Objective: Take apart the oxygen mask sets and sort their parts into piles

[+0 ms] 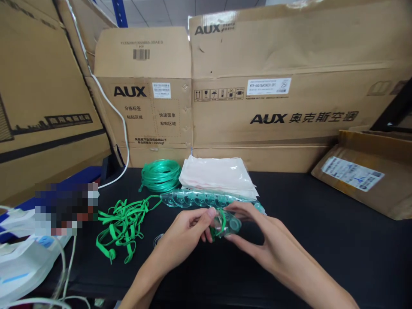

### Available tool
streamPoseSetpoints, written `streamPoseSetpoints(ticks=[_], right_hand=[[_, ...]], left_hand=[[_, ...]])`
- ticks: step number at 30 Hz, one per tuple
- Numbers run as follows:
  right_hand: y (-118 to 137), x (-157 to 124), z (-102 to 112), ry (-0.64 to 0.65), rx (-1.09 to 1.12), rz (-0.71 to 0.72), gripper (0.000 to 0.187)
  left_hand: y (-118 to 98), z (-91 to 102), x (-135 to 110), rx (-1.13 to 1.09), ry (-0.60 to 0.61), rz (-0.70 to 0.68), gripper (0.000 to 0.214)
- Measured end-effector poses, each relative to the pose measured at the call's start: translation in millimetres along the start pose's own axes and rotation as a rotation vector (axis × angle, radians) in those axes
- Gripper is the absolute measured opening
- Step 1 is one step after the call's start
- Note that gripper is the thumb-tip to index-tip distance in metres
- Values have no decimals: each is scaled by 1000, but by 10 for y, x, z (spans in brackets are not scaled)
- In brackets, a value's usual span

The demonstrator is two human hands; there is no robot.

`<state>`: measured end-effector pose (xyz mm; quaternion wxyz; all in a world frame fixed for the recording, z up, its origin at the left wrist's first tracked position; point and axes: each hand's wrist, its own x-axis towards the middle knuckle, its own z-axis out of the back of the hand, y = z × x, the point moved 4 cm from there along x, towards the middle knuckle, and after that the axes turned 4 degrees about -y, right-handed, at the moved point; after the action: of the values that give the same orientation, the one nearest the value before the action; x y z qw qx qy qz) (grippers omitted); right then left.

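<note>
A clear green-tinted oxygen mask (234,224) is between my two hands above the black table. My right hand (259,227) curves around the mask, thumb below and fingers above. At the mask's left side, my left hand (191,229) is closed on a green elastic strap (222,219), pinched with thumb and fingers; its fingertips are partly hidden. Just behind my hands lies a row of nested clear green masks (188,199). To the left sits a tangled heap of green elastic straps (124,223). A small clear loop (157,239) lies beside my left wrist.
A coil of green tubing (161,174) and a stack of white packets (214,171) stand at the back. Large cardboard boxes (273,101) wall the table's far side. A smaller carton (363,176) rests at right. White cables and a power strip (35,266) occupy the left.
</note>
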<state>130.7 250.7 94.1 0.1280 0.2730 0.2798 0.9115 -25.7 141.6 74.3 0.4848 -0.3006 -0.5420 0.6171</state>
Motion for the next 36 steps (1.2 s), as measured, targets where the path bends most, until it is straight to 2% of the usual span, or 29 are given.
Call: streamPoseSetpoints(ticks=[2, 5, 8, 13, 17, 20, 23, 27, 31, 36], right_hand=[[47, 10, 54, 5, 18, 48, 37], [86, 7, 96, 46, 25, 75, 41], [73, 4, 99, 112, 83, -10, 47], [36, 34, 60, 166, 366, -206, 44], [-45, 75, 80, 83, 556, -322, 46], [-93, 86, 118, 27, 560, -363, 44], [-90, 69, 68, 105, 593, -402, 43], [-34, 47, -46, 205, 619, -381, 36], [-16, 62, -57, 188, 483, -329, 34], [-39, 45, -9, 233, 399, -340, 33]], left_hand=[[-6, -16, -8, 19, -23, 5, 51], [-52, -17, -54, 136, -85, 3, 51], [-135, -24, -107, 221, -104, -48, 48], [-205, -77, -152, 238, -32, -71, 50], [-226, -96, -159, 195, -3, -123, 41], [-237, -111, -159, 220, 12, -154, 25], [-238, -140, -155, 245, 9, -146, 21], [-238, -197, -157, 317, 0, -184, 21], [-248, -231, -179, 457, -14, -268, 19], [-286, -224, -197, 479, -24, -314, 18]])
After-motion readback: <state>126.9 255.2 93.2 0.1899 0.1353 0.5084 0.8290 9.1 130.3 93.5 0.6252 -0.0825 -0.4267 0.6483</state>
